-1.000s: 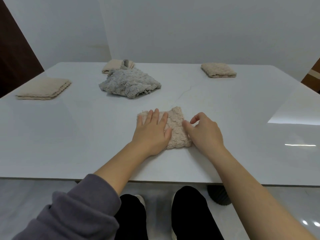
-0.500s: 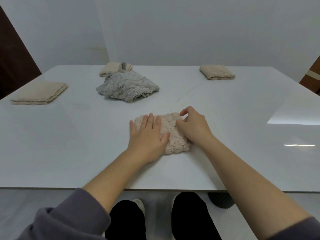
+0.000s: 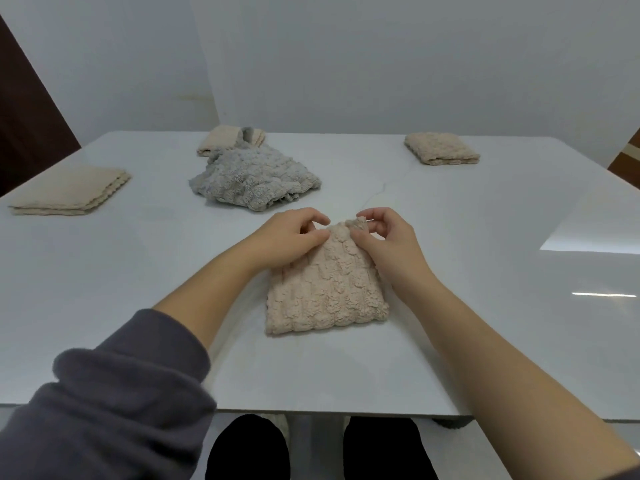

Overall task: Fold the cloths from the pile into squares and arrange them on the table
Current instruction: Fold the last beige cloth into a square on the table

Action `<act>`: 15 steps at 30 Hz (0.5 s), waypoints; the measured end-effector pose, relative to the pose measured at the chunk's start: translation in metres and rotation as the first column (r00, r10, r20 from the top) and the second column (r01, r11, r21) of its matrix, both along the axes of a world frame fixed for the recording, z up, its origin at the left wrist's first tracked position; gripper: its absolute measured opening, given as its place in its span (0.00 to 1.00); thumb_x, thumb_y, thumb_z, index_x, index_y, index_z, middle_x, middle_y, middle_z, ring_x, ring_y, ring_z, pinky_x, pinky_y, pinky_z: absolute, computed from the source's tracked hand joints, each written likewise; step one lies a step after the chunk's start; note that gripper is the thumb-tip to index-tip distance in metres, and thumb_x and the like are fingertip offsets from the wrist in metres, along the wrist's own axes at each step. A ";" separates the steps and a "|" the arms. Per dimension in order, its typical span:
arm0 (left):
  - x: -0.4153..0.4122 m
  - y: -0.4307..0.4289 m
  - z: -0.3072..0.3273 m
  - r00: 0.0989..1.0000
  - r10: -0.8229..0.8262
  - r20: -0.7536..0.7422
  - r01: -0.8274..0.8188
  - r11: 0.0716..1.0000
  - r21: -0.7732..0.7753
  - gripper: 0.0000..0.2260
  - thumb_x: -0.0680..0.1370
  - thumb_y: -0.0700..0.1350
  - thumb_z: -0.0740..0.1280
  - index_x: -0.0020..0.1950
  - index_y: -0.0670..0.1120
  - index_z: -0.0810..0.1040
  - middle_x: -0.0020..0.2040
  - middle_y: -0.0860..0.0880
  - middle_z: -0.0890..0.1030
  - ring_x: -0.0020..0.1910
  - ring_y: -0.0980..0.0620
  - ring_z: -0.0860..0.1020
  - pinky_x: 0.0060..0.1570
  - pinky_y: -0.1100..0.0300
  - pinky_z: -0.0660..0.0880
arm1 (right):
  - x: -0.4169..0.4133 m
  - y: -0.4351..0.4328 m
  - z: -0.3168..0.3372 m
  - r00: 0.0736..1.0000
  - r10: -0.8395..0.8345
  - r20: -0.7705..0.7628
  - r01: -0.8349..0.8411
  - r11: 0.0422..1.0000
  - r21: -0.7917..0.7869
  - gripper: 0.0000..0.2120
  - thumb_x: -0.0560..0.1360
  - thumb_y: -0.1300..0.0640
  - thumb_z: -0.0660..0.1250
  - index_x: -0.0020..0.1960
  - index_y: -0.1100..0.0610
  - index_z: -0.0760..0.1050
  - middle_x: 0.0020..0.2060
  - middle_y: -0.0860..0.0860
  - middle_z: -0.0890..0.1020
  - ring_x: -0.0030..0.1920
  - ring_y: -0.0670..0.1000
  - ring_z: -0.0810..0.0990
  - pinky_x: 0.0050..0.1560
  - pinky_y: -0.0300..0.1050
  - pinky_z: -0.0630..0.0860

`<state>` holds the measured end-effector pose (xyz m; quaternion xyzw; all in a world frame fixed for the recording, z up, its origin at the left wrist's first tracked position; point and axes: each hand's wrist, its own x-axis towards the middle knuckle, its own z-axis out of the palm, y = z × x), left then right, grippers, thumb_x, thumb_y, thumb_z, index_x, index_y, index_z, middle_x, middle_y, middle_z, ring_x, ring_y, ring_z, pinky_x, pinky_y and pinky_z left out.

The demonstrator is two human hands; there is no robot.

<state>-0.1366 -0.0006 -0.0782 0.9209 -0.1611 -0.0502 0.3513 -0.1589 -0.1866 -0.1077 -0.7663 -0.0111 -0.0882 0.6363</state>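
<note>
The folded pinkish-beige nubbly terry cloth (image 3: 325,289) lay on the white glossy table (image 3: 485,237) directly in front of me, close to the near edge, a thick near-square whose slightly longer axis ran away from me, the rounded fold toward my body and the narrower far end pointing at the wall. My left hand (image 3: 287,237) rested on its far left corner, fingers curled and pressed together onto the fabric. My right hand (image 3: 384,240) held the far right corner, thumb and fingertips pinched shut on a small raised tuft of cloth there. My left forearm came out of a pushed-up grey fleece sleeve (image 3: 114,403). Beyond my hands lay the crumpled grey fluffy terry cloth (image 3: 252,178), unfolded, and just behind it, touching, a small folded cream cloth (image 3: 221,142). A flat folded cream cloth with a scalloped edge (image 3: 69,192) sat well apart at the far left, and a folded beige nubbly square cloth (image 3: 440,148) at the far right.
</note>
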 end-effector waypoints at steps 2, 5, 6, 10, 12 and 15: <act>0.006 0.005 0.005 1.000 -0.007 -0.018 0.009 0.996 0.092 0.11 0.78 0.56 0.65 0.49 0.50 0.81 0.41 0.54 0.79 0.40 0.56 0.76 0.40 0.61 0.71 | 0.002 -0.001 -0.002 1.000 0.005 -0.022 -0.004 0.999 0.036 0.10 0.75 0.61 0.70 0.55 0.54 0.75 0.40 0.48 0.81 0.39 0.44 0.79 0.40 0.41 0.76; 0.009 0.020 0.014 0.991 -0.001 -0.132 0.019 0.991 0.131 0.15 0.77 0.57 0.67 0.38 0.47 0.78 0.34 0.53 0.75 0.34 0.56 0.71 0.35 0.60 0.66 | 0.005 -0.001 -0.007 0.997 -0.009 -0.081 0.006 0.999 -0.039 0.10 0.75 0.60 0.69 0.56 0.54 0.75 0.42 0.50 0.81 0.40 0.47 0.79 0.44 0.47 0.76; 0.010 0.024 0.015 0.985 0.022 -0.170 -0.001 0.992 0.124 0.15 0.77 0.57 0.68 0.38 0.47 0.77 0.35 0.52 0.76 0.34 0.55 0.71 0.35 0.60 0.66 | 0.005 0.000 -0.007 0.995 -0.020 -0.093 0.012 0.996 -0.084 0.10 0.76 0.58 0.68 0.57 0.53 0.74 0.43 0.49 0.81 0.41 0.47 0.79 0.44 0.47 0.76; 0.013 0.024 0.005 0.963 0.215 -0.163 -0.189 0.969 0.157 0.12 0.75 0.55 0.70 0.43 0.46 0.80 0.43 0.51 0.80 0.41 0.55 0.76 0.41 0.60 0.72 | 0.008 0.005 -0.005 0.996 -0.064 -0.061 0.043 0.951 -0.305 0.08 0.78 0.56 0.63 0.57 0.52 0.73 0.40 0.45 0.78 0.39 0.42 0.76 0.36 0.36 0.68; 0.010 0.016 -0.003 0.939 0.329 -0.096 -0.301 0.926 0.228 0.11 0.77 0.53 0.68 0.43 0.46 0.78 0.43 0.50 0.80 0.41 0.52 0.76 0.42 0.58 0.71 | 0.008 0.010 -0.004 0.997 -0.067 -0.039 0.047 0.926 -0.374 0.09 0.79 0.56 0.61 0.59 0.53 0.72 0.41 0.46 0.78 0.38 0.46 0.77 0.36 0.40 0.71; -0.001 0.003 -0.016 0.881 0.456 0.125 -0.471 0.825 0.313 0.10 0.80 0.51 0.62 0.48 0.46 0.76 0.48 0.46 0.80 0.48 0.44 0.77 0.46 0.54 0.73 | 0.006 0.014 -0.004 0.996 -0.072 0.060 0.093 0.826 -0.556 0.12 0.80 0.56 0.60 0.63 0.56 0.70 0.46 0.52 0.79 0.44 0.53 0.79 0.46 0.50 0.76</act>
